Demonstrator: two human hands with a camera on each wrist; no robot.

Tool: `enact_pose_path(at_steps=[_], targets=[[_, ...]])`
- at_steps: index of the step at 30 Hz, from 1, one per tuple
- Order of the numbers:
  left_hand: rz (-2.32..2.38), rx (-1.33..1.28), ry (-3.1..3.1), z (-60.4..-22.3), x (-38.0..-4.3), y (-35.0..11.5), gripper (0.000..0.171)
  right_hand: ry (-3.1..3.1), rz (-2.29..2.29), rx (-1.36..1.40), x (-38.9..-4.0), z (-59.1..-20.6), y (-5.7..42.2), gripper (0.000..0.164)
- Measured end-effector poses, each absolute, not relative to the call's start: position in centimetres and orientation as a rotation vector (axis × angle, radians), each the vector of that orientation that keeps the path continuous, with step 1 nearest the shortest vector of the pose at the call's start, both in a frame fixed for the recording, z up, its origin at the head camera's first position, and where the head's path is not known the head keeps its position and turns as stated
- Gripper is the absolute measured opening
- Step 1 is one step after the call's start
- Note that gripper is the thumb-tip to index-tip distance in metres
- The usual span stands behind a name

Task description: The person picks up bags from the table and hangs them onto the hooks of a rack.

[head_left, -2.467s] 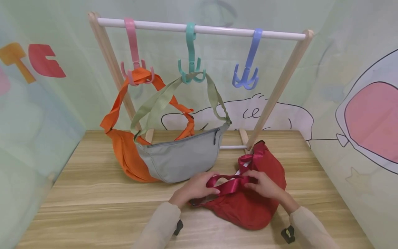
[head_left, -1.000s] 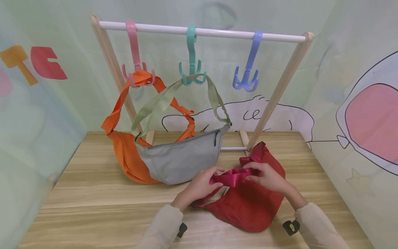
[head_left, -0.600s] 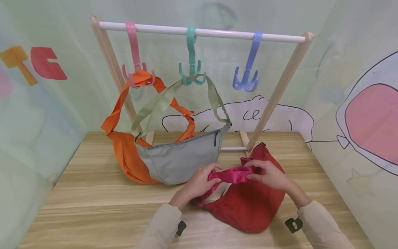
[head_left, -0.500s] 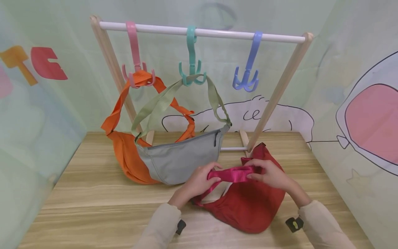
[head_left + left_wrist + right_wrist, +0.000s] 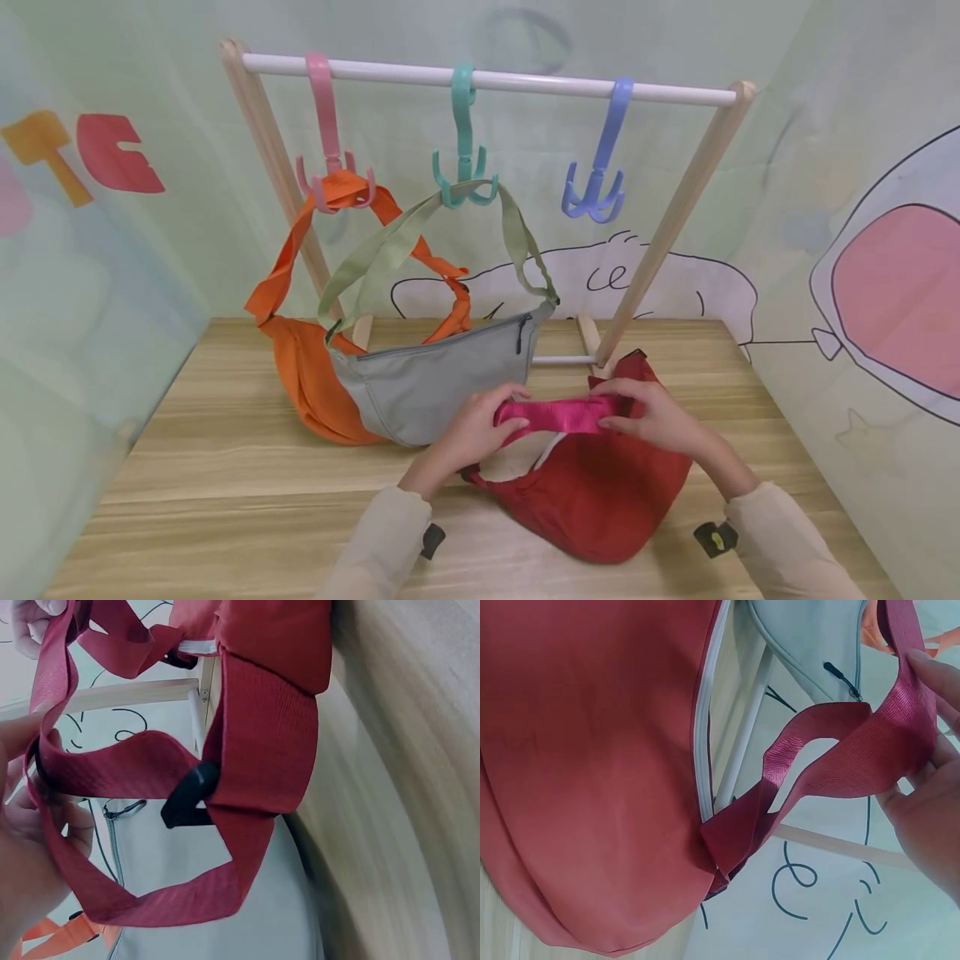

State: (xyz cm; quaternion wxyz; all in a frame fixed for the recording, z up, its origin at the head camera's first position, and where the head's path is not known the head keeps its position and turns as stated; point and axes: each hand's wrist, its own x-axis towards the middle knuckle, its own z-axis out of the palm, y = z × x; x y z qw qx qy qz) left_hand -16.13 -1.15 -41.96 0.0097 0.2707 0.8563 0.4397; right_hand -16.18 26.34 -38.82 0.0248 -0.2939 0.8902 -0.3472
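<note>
A red sling bag (image 5: 600, 500) lies on the wooden table at the right, its front end toward the left. Above its opening, the shiny crimson strap (image 5: 558, 416) stretches between both hands. My left hand (image 5: 474, 429) pinches the strap's left part, thumb in front; in the left wrist view the strap (image 5: 270, 727) loops down to a black buckle (image 5: 191, 796). My right hand (image 5: 654, 421) holds the right part between thumb and fingers. In the right wrist view that strap (image 5: 885, 742) runs down to the bag's end beside a white zipper (image 5: 703, 742).
A wooden rack with a white rod (image 5: 540, 82) stands behind. An orange bag (image 5: 307, 383) hangs from the pink hook (image 5: 324, 108), a grey bag (image 5: 450, 383) from the green hook (image 5: 462, 125). The blue hook (image 5: 600, 158) carries nothing.
Both hands have lifted the strap from the bag and drawn it flatter and straighter, moving slightly apart. The bag's left opening shows more. The hanging bags have stayed put.
</note>
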Motion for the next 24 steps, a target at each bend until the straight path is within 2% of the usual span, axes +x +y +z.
enact_pose_path(at_steps=[10,16,24], targets=[[1.373,0.850,2.665,-41.47,-16.49,-1.70,0.034,2.826,-1.017,-1.030,-16.23,-38.74,26.61,0.051],[1.370,0.879,2.640,-41.37,-16.63,-1.86,0.035,2.841,-0.991,-0.997,-16.23,-38.75,26.79,0.058],[1.372,0.952,2.645,-41.46,-16.91,-2.00,0.034,2.855,-0.989,-1.021,-16.17,-38.63,26.84,0.060]])
